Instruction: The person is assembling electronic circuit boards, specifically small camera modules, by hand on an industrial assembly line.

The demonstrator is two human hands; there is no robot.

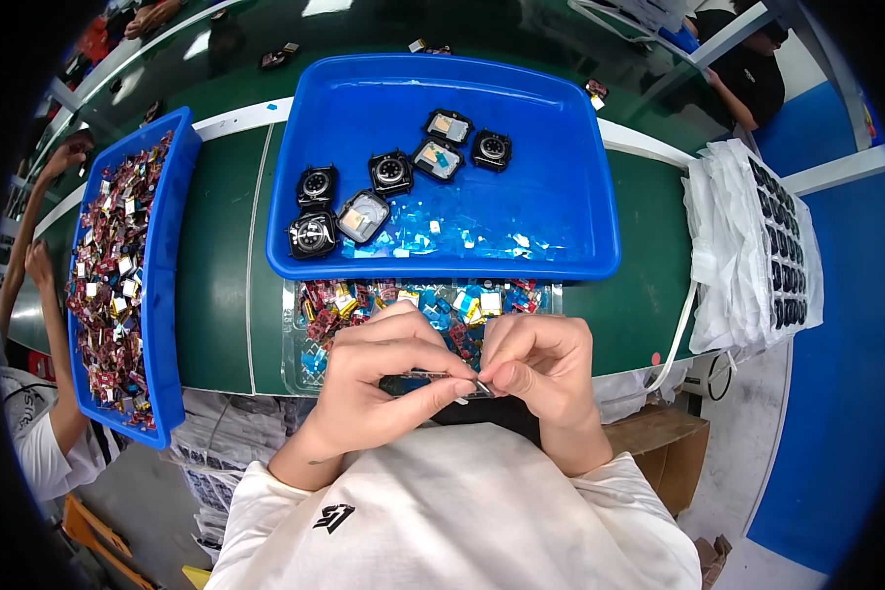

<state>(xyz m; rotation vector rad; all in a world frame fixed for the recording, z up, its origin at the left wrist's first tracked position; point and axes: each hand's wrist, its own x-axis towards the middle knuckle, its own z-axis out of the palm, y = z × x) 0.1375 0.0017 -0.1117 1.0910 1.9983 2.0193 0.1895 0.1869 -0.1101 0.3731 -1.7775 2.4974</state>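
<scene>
Hands meet low in the middle of the view, just above the white-sleeved forearms. The left hand (383,379) curls around a small dark flat part (418,382), its thumb and fingers (441,390) pressed on the part's edges, while the right hand (541,369) pinches its fingertips together at the part's right end, where a tiny light sliver shows; what that sliver is cannot be told. The part sits between both hands, held off the green surface (221,285) and just in front of a clear tray (295,364) filled with small red, blue and yellow pieces. Beyond that tray lies a large blue bin (560,147) holding seven square black watch bodies (391,172), some face up and some showing a pale back, with scraps of blue film (462,231) strewn along its near side. A narrower blue bin (167,295) to the left is heaped with reddish scraps. To the right a stack of white trays (747,246) carries rows of dark parts.
</scene>
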